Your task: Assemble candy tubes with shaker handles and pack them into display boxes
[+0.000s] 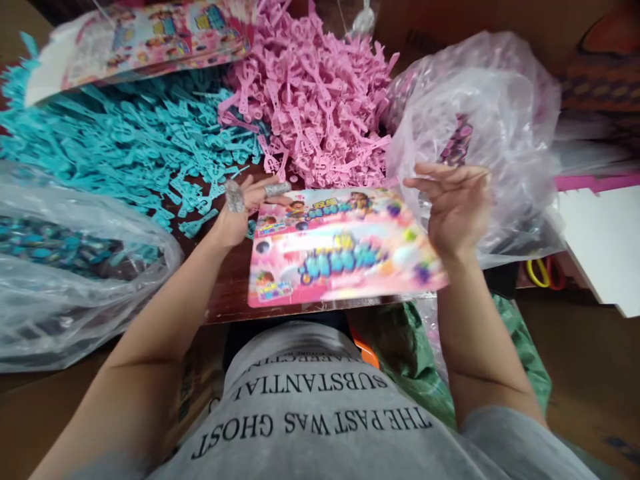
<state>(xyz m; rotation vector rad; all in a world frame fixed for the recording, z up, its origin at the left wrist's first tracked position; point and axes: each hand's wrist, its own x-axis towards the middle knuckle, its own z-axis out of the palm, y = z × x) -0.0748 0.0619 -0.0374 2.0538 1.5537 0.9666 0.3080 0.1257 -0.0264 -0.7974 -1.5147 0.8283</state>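
Observation:
A flat pink printed packaging sheet (345, 257) with blue lettering and cartoon figures lies in front of me at the table's near edge. My left hand (253, 200) is at its upper left corner, fingers stretched out, with silvery wrapping round the thumb and a finger. Whether those fingers touch the sheet I cannot tell. Beyond the sheet's right side, my right hand (455, 207) is raised with fingers apart, holding nothing, slightly blurred. Just past the sheet lies a heap of pink plastic clip-like pieces (320, 100), and left of it a heap of turquoise ones (135, 140).
More printed sheets (150, 43) rest on the turquoise heap. A clear bag (75, 280) of blue wrapped pieces stands at left, another clear bag (480, 127) with dark pink wrapped pieces at right. Yellow-handled scissors (538, 273) and white card (605, 240) are at far right.

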